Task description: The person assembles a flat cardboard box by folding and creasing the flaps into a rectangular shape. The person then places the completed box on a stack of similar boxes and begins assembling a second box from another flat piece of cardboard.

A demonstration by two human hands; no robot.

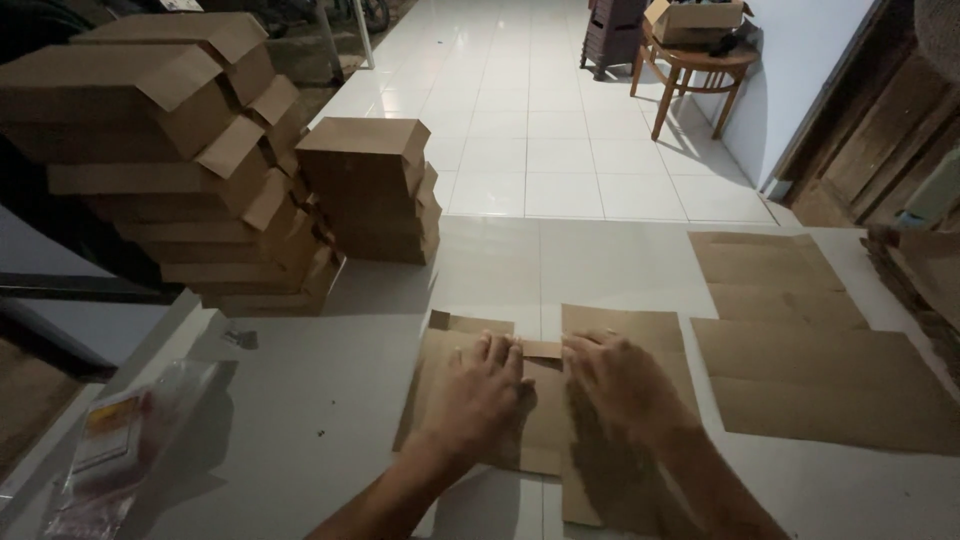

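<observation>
Your left hand (478,392) and right hand (622,385) press flat, fingers spread, on a half-folded blank (545,400); folded boxes (200,160) stack far left, flat blanks (800,350) wait right.

Left hand (478,392) and right hand (618,380) lie palm-down side by side, fingers (500,350) extended toward 12 o'clock, forearms converging.

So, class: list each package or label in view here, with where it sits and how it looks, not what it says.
Folded boxes: tall leaning stack, far left, brown cardboard.
Shorter stack: beside it, brown, square.
Flat carton blank: table centre, brown, under left hand and right hand.
Flat blanks: right of the hands, brown sheets.
Plastic bag: near left corner, clear, yellow-red label inside.
Open box: on the far round wooden table, brown.
</observation>
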